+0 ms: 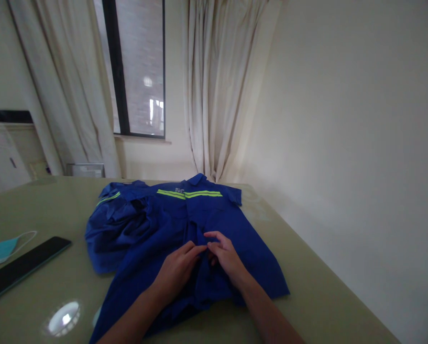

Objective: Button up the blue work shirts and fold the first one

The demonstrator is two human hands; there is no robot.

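Observation:
A blue short-sleeved work shirt [235,222] with yellow-green stripes across its chest lies spread out, collar at the far end. Over its lower front, both hands meet at the centre opening. My left hand [176,270] is closed, its fingers pinching the cloth at the front edge. Fingertips almost touching it, my right hand [226,255] is closed on the same edge, with the index finger partly raised. Any button between the fingertips is hidden. A bunched blue garment [108,239] with a similar stripe rests against the shirt's left side.
The shirt lies on a glossy greenish table [324,286] that reflects a lamp. At the left are a long dark flat object [23,267] and a light-blue face mask [0,251]. A wall [360,143] runs along the right side; curtains [217,86] and a window stand behind.

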